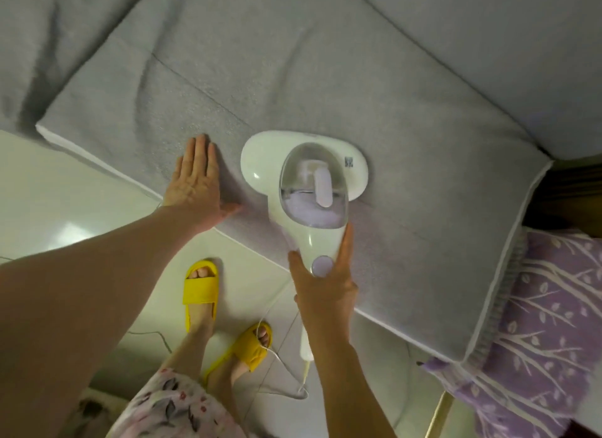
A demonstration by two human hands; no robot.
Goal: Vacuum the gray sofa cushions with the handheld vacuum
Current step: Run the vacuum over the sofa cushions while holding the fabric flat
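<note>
Right now the right hand [322,284] is clasping the handle of the white handheld vacuum with the clear dust cup [303,183], whose head is sitting flat on the gray fabric sofa cushion [358,95] near its front edge. The left hand [195,180] is pressing flat, fingers straight, just beside the head, so a sideways pass is risking a bump. The thin white cord [306,346] is trailing, seemingly over a yellow slipper [252,346], inviting a snag. A purple leaf-patterned fabric [547,307] is bordering the cushion's right end.

Vacuum [303,180] on cushion [325,89], right of hand [195,186]
</note>
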